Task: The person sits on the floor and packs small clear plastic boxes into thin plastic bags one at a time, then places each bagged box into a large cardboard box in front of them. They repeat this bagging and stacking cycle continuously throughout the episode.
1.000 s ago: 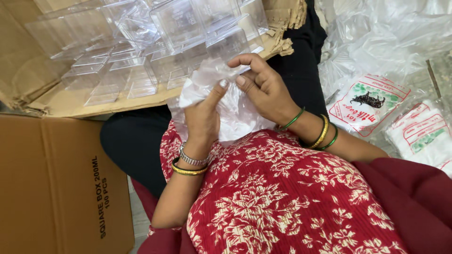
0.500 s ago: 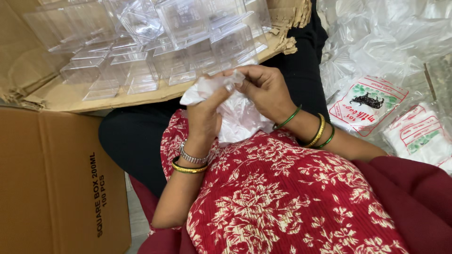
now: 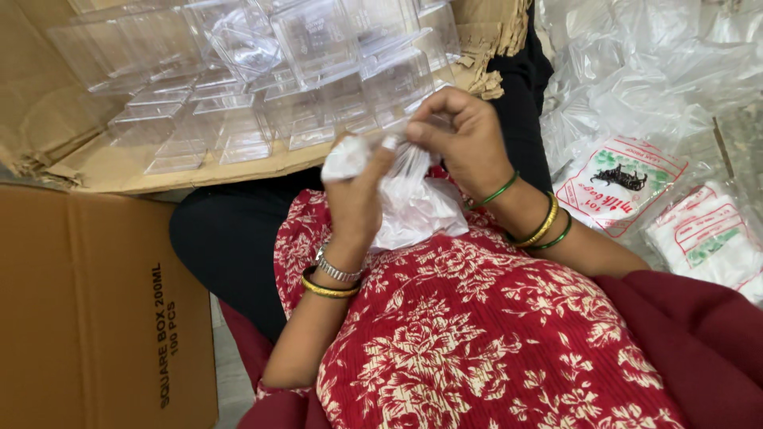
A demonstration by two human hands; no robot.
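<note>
Two hands, the left hand (image 3: 355,195) and the right hand (image 3: 463,135), share one clear plastic bag (image 3: 413,202). Right of the bag lie two printed bag packs (image 3: 621,184) (image 3: 703,238); left stands one closed cardboard carton (image 3: 95,318). The clear boxes (image 3: 318,71) beyond are too many to count.

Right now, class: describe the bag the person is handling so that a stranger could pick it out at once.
Start at the lap in the red flowered dress. Just above it, both hands meet: the left hand and right hand pinch a thin clear plastic bag. Unlike the printed packets at the right, it is crumpled, plain and off the floor.
</note>
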